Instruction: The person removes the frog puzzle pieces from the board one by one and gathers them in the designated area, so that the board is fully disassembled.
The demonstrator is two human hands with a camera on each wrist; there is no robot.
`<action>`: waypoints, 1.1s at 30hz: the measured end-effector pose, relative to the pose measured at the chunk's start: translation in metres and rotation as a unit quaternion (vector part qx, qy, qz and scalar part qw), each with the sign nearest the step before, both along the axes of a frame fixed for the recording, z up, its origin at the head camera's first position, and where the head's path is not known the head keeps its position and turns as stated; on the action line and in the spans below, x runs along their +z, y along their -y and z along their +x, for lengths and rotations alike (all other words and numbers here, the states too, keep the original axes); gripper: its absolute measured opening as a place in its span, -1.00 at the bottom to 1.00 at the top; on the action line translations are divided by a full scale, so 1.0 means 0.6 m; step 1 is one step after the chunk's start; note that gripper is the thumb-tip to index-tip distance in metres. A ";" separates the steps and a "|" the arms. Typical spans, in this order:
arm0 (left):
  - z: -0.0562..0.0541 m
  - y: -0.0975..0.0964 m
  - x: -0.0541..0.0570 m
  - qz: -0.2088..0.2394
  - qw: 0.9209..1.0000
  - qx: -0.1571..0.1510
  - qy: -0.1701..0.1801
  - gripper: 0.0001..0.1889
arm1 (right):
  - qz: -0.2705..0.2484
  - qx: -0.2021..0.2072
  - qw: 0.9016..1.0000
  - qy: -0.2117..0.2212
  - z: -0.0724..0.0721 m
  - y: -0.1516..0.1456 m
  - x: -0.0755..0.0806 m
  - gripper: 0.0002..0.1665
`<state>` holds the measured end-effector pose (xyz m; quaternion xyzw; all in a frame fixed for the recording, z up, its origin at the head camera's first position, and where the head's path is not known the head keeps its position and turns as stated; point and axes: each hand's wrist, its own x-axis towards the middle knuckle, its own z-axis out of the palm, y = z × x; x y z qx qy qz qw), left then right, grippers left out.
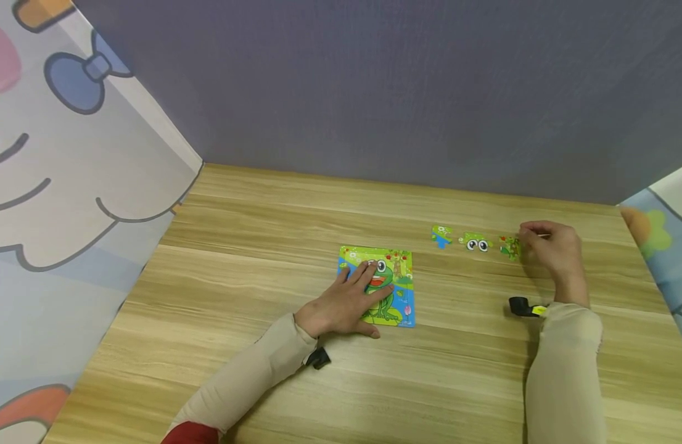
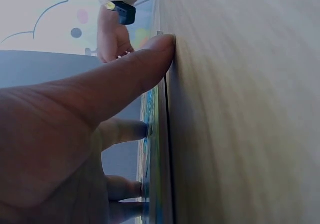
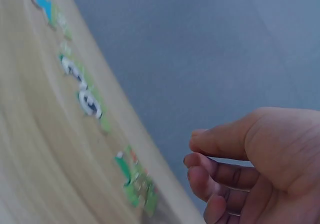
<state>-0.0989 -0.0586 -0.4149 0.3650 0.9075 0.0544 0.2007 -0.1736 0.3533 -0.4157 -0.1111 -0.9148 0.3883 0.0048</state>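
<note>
My left hand [image 1: 349, 301] rests with spread fingers on a square frog puzzle board [image 1: 406, 317], covering part of the printed frog. In the left wrist view, the thumb [image 2: 135, 69] reaches along the board's near edge to the wooden surface. My right hand [image 1: 554, 246] is at the right end of a row of puzzle pieces, beside the piece with a tree and red dots [image 1: 509, 248]. Its fingers [image 3: 202, 179] are loosely curled, and nothing shows between thumb and fingertips. Left of that piece lies one with two frog eyes [image 1: 476, 243], then a green and blue piece [image 1: 442, 235].
The wood-grain table [image 1: 252, 234] meets a grey-blue panel [image 1: 374, 92] behind the pieces. Cartoon-printed walls [image 1: 97, 166] stand at the left and right. A black wrist-worn device [image 1: 521, 306] juts from the right sleeve, another [image 1: 319, 358] from the left.
</note>
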 end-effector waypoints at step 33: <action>-0.003 0.042 0.014 0.094 0.995 0.025 0.023 -0.05 | 0.038 0.215 0.974 -0.063 0.013 0.196 0.045 -0.69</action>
